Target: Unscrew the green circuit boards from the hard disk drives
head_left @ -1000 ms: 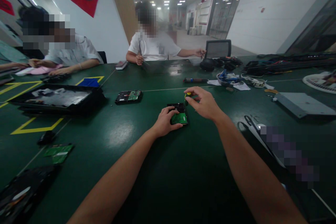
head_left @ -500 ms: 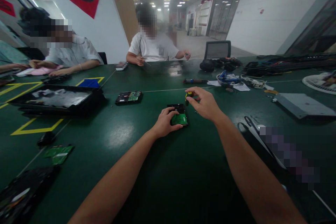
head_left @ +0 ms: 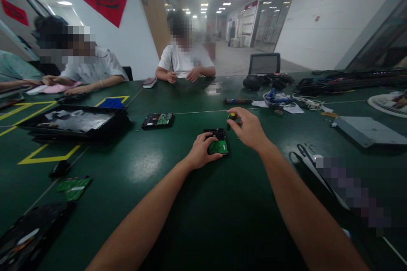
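A hard drive [head_left: 218, 147] with a green circuit board lies flat on the dark green table [head_left: 171, 203] in front of me. My left hand [head_left: 202, 149] grips it from the left, with the thumb along the near edge and the fingers over its top. In my right hand [head_left: 248, 129], a short yellow-and-black screwdriver [head_left: 232, 117] is pinched between thumb and fingers. It stands roughly upright at the drive's right far corner. I cannot make out whether its tip touches the drive. Tiny bits, likely screws [head_left: 238, 138], lie just right of the drive.
Another hard drive [head_left: 157, 120] lies left of centre, beside a black tray [head_left: 25, 123]. Near left are a loose green circuit board [head_left: 74, 187] and a black drive casing [head_left: 41, 224]. A grey metal box [head_left: 370, 130] sits right. Two co-workers [head_left: 181, 61] [head_left: 95, 65] sit across the table.
The co-worker opposite has brought one hand in toward the other. My hands stay at the drive, the screwdriver still in my right; the whole view has shifted slightly.
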The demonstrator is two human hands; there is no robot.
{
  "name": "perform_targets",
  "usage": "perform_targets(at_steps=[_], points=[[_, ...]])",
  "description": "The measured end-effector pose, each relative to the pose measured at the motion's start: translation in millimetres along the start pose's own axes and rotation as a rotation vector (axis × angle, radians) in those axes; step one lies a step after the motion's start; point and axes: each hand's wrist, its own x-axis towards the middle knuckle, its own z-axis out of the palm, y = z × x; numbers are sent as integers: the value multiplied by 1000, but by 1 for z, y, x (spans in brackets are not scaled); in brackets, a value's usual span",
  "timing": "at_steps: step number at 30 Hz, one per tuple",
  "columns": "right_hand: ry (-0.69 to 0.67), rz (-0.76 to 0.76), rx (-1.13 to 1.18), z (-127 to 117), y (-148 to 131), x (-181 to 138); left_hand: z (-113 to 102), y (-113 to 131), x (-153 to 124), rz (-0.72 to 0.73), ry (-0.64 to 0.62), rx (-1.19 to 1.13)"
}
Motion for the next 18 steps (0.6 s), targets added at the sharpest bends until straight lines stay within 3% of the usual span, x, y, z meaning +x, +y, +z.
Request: perform_targets(at_steps=[18], points=[[92, 35, -183, 3, -1, -1, -1, 1, 0, -11, -2, -16]])
